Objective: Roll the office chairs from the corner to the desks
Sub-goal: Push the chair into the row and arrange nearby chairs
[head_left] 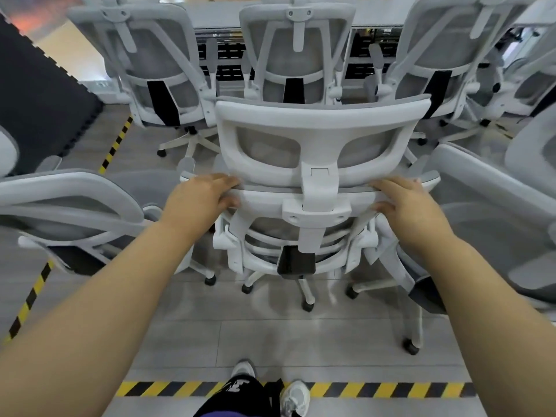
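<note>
A white-framed office chair [319,139] with grey mesh and a headrest stands right in front of me, its back toward me. My left hand [198,200] grips the top rail of the backrest on the left side. My right hand [406,206] grips the same rail on the right. Its castors [307,305] rest on the grey floor. Three matching chairs [296,55] stand in a row beyond it, tucked at a long grey desk [216,10].
More grey chairs crowd both sides: one at the left [69,203], another at the right [493,212]. Yellow-black tape [376,389] crosses the floor by my feet, and another strip [115,142] runs up the left. A black foam mat [39,94] lies far left.
</note>
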The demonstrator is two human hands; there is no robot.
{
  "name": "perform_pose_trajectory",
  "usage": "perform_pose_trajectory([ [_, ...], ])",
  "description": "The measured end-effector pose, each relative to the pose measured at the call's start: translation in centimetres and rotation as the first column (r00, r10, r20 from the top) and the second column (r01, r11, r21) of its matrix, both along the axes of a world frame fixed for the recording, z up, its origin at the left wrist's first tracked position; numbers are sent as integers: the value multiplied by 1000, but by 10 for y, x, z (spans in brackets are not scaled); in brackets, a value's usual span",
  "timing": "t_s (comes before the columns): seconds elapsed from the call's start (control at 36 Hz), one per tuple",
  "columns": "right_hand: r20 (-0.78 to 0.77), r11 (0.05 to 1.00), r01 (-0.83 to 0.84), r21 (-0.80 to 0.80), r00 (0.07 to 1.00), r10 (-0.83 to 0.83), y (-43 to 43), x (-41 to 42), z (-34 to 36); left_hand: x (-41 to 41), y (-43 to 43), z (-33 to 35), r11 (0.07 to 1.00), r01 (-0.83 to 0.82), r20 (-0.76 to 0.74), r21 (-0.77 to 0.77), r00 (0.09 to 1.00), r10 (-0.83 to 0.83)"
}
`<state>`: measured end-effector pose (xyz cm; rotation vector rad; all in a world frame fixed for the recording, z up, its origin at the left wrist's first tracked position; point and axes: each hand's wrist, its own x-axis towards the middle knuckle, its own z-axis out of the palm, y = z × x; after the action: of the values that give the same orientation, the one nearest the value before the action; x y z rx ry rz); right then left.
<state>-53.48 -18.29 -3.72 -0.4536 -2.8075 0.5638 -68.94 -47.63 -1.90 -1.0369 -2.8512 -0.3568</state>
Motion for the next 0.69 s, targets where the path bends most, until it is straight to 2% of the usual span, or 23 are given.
perform_pose_trajectory([
  [0.17, 12, 1000, 7, 5, 1000, -7, 4, -1, 1, -3, 5, -2, 999, -16, 25, 37, 1000, 15],
  [0.42, 45, 1000, -5, -10, 999, 6, 5, -2, 2, -1, 5, -3, 1000, -29, 46, 11, 999, 29],
  [0.69, 240, 994, 84, 70, 966, -99, -5, 6, 36, 4, 5, 10, 997, 11, 87, -83, 996, -4],
])
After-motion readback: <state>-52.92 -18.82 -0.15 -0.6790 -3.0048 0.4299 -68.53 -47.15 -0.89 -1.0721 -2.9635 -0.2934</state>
